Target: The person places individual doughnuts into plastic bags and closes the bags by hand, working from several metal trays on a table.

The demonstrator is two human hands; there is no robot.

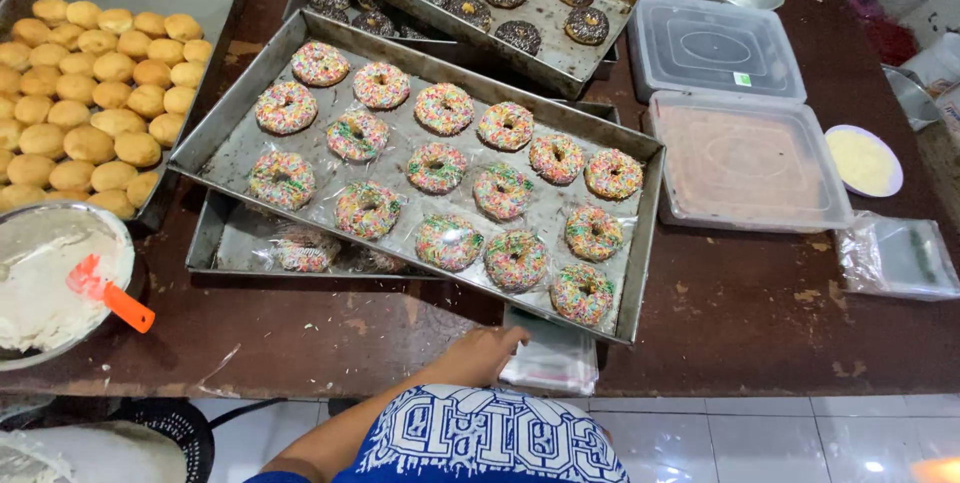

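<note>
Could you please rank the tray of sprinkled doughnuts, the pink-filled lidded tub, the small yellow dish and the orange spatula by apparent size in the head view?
1. Tray of sprinkled doughnuts
2. Pink-filled lidded tub
3. Small yellow dish and orange spatula: too alike to rank.

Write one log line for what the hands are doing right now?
left hand: on stack of clear plastic bags at table edge | right hand: not in view | tray of sprinkle doughnuts: just above the hand

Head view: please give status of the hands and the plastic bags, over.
One hand flat on stack of clear plastic bags at table edge; which hand unclear, other not in view. Tray of sprinkled donuts overhangs the stack.
</note>
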